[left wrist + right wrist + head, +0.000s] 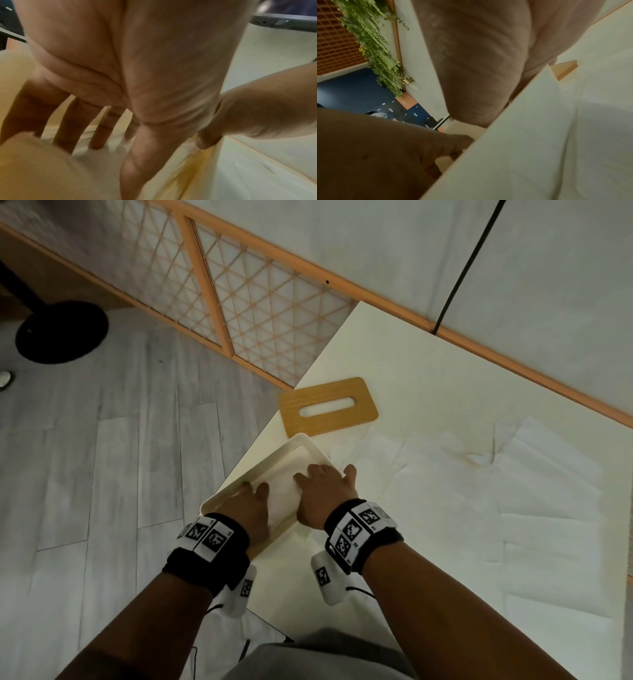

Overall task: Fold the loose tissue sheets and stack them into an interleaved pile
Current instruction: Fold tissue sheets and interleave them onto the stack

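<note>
Inside the cream box (pixel 310 448) at the table's near corner lies the folded tissue pile (pixel 282 501), soft, featherlight and easily rumpled, probably best handled by flat pressure or a pinch at its folded edges. The left hand (pixel 248 508) presses it with straight, spread fingers (pixel 101 135); the right hand (pixel 323 491) lies flat across pile and box rim, thumb outside the wall. More loose sheets (pixel 513 494) lie on the table (pixel 411 364) beyond, near the wooden lid (pixel 329 407).

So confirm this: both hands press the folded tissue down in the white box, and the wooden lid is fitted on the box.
Not quite. The head view shows the wooden lid lying flat on the table beyond the white box, off it. The rest holds: the left hand and right hand press the folded tissue down inside.
</note>
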A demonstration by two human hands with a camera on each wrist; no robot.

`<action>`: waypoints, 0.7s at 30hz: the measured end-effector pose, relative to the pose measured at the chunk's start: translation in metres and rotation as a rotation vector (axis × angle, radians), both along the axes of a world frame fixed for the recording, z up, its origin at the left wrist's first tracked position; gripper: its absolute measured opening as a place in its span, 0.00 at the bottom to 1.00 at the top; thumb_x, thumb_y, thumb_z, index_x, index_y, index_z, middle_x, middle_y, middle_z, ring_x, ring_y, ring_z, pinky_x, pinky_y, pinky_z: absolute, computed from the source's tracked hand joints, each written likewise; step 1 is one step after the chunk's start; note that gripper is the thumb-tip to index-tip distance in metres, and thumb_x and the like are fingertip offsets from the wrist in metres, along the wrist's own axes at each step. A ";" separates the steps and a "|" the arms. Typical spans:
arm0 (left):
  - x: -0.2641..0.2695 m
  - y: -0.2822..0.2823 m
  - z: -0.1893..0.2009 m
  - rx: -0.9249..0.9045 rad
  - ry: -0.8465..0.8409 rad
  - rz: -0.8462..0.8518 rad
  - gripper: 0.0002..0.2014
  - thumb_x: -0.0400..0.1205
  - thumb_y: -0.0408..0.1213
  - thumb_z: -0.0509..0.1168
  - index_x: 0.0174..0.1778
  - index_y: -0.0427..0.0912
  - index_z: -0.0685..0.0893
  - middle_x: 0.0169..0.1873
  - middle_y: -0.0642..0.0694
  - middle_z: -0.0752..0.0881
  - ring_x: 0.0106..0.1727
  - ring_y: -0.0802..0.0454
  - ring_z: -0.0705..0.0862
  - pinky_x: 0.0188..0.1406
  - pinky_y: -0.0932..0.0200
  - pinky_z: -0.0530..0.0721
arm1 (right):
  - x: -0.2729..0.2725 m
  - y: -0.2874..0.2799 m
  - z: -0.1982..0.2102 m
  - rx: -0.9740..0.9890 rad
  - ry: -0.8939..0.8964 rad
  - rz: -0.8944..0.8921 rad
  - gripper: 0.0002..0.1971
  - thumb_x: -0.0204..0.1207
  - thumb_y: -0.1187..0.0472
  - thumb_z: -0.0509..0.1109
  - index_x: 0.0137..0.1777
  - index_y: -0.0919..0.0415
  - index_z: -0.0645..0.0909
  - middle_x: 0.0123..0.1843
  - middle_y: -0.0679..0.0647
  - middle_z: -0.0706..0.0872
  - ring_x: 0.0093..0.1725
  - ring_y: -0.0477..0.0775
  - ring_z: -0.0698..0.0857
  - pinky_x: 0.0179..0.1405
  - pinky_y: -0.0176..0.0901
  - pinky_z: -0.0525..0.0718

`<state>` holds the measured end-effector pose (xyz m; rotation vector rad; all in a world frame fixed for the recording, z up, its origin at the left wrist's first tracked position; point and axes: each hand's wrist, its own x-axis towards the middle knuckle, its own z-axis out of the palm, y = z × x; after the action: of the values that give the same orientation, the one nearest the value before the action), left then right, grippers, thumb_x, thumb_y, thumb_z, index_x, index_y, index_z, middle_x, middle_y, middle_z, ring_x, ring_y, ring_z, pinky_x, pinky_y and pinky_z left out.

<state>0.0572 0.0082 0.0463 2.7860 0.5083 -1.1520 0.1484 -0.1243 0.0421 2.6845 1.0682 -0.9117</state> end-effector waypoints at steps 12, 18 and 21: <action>0.029 -0.035 0.054 0.016 -0.230 -0.109 0.15 0.87 0.49 0.57 0.67 0.51 0.78 0.59 0.48 0.86 0.58 0.46 0.87 0.58 0.50 0.85 | 0.014 -0.072 0.000 1.009 0.116 -0.374 0.17 0.81 0.70 0.64 0.61 0.52 0.87 0.61 0.45 0.90 0.60 0.42 0.87 0.66 0.38 0.81; 0.091 -0.106 0.057 -0.428 -0.439 -0.065 0.11 0.84 0.50 0.65 0.61 0.52 0.82 0.54 0.54 0.87 0.54 0.52 0.85 0.55 0.56 0.81 | 0.016 -0.204 -0.022 0.986 -0.095 -0.937 0.20 0.76 0.77 0.65 0.51 0.51 0.89 0.53 0.41 0.90 0.53 0.40 0.87 0.52 0.28 0.81; 0.121 -0.149 0.028 -0.581 -0.382 -0.023 0.15 0.84 0.48 0.68 0.64 0.48 0.82 0.60 0.51 0.85 0.55 0.52 0.84 0.53 0.62 0.76 | 0.016 -0.261 -0.034 0.777 -0.153 -1.180 0.17 0.78 0.72 0.65 0.54 0.49 0.87 0.58 0.47 0.88 0.53 0.45 0.86 0.46 0.19 0.75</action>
<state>0.1785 -0.1405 0.0742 2.4019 0.0805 -0.6061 0.1646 -0.3857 0.0081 3.9483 -0.4765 -0.3072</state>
